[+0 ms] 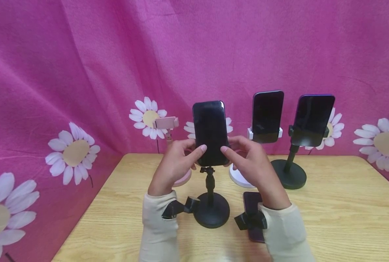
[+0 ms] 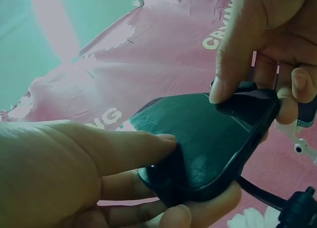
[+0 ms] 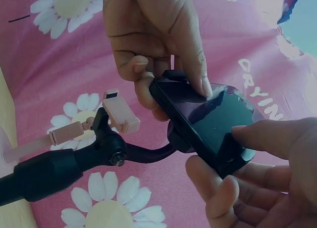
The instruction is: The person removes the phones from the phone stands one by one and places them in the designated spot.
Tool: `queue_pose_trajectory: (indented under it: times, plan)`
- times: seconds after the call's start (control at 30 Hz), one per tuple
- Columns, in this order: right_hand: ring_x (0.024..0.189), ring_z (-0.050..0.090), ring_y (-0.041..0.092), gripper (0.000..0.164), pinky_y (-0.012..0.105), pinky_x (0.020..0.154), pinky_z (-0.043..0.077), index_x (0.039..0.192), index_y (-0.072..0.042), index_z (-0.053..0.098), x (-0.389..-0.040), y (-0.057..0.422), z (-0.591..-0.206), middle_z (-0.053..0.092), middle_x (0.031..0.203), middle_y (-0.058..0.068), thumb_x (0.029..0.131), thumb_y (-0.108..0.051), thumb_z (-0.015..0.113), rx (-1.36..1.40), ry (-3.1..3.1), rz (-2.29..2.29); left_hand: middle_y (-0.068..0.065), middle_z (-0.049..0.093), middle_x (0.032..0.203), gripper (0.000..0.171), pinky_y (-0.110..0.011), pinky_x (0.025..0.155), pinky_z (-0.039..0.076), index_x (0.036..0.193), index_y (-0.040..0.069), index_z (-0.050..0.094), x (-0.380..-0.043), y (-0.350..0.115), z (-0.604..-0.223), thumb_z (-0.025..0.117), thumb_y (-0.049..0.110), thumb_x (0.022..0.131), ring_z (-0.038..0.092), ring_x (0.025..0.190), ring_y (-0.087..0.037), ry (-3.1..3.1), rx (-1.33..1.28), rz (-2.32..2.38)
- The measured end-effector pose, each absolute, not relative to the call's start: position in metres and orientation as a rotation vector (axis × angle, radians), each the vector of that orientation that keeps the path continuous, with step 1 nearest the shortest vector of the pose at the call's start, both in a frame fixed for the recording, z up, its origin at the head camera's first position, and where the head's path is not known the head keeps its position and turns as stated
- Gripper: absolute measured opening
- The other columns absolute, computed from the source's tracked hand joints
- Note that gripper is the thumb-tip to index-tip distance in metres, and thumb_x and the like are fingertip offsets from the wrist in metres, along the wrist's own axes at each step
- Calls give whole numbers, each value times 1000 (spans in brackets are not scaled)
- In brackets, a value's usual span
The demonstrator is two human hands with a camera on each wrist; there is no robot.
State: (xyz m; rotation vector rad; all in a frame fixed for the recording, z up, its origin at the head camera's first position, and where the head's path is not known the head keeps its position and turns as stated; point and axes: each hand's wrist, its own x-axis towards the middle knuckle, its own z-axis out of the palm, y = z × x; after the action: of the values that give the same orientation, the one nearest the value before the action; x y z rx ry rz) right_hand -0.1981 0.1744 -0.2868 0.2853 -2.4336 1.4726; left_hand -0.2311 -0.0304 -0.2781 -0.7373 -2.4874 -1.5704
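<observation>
A black phone [image 1: 210, 127] sits upright at the head of a black phone stand [image 1: 211, 211] in the middle of the table. My left hand [image 1: 176, 162] grips the phone's left side, thumb on the screen and fingers behind. On the opposite side my right hand [image 1: 251, 160] holds it the same way, its thumb pressing the lower right of the glass. In the right wrist view the stand's curved arm [image 3: 148, 153] runs to the back of the phone. Black clamp pieces show at both sides of the phone, partly hidden by my fingers.
Behind my left hand stands a pink phone stand [image 1: 166, 123] with a bare clamp. At the right are a white stand [image 1: 241, 177] and another black stand [image 1: 291, 174], each bearing a phone. A further phone [image 1: 256, 234] lies on the table [image 1: 338, 203] under my right wrist.
</observation>
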Motion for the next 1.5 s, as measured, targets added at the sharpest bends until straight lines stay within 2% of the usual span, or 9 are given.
queue_pose_trajectory:
  times: [0.2, 0.33, 0.53, 0.67, 0.8, 1.07, 1.27, 1.5]
  plan:
    - [72, 67, 21, 34, 34, 63, 52, 120, -7, 62, -193, 176, -284, 68, 96, 11, 92, -25, 67, 321, -2472, 1429, -4, 71, 86, 23, -38, 59, 55, 112, 8, 70, -227, -34, -277, 66, 20, 92, 63, 68, -22, -2485, -828, -1594]
    - [71, 67, 19, 29, 34, 62, 52, 115, -6, 63, -189, 177, -282, 69, 95, 11, 92, -23, 67, 371, -2478, 1428, -3, 72, 89, 25, -42, 59, 55, 115, 9, 69, -224, -37, -275, 66, 19, 92, 63, 68, -24, -2481, -892, -1617]
    - [70, 68, 17, 26, 34, 61, 52, 112, -6, 63, -185, 179, -280, 68, 95, 10, 92, -22, 67, 419, -2500, 1410, -4, 71, 88, 23, -39, 58, 56, 113, 9, 70, -224, -40, -275, 65, 18, 93, 64, 67, -24, -2471, -982, -1654]
    - [69, 68, 18, 25, 33, 61, 52, 110, -5, 63, -183, 180, -279, 67, 94, 11, 91, -21, 67, 442, -2498, 1426, -5, 71, 88, 22, -40, 59, 56, 112, 9, 70, -223, -42, -275, 66, 18, 92, 65, 69, -28, -2475, -1010, -1697]
    - [69, 68, 18, 25, 36, 62, 53, 109, -6, 63, -180, 182, -277, 67, 94, 11, 91, -22, 68, 466, -2504, 1459, -6, 71, 89, 23, -41, 59, 56, 112, 8, 70, -222, -43, -275, 66, 18, 92, 66, 70, -29, -2484, -1029, -1727]
    - [75, 70, 21, 24, 42, 68, 52, 111, -12, 63, -172, 186, -272, 67, 96, 8, 91, -24, 68, 478, -2545, 1488, -6, 71, 92, 23, -40, 58, 57, 113, 9, 69, -217, -42, -271, 66, 18, 92, 69, 72, -23, -2549, -1030, -1710]
    - [75, 70, 23, 22, 41, 68, 51, 110, -11, 63, -170, 187, -269, 67, 96, 8, 91, -22, 68, 487, -2550, 1481, -5, 71, 89, 21, -38, 58, 57, 111, 9, 69, -215, -41, -269, 66, 18, 92, 69, 70, -22, -2556, -1041, -1641]
    - [75, 70, 18, 27, 40, 69, 52, 113, -9, 63, -169, 187, -271, 67, 98, 9, 90, -24, 68, 486, -2559, 1463, 1, 70, 86, 23, -40, 62, 56, 109, 14, 70, -214, -44, -272, 70, 25, 89, 67, 71, -19, -2577, -989, -1524]
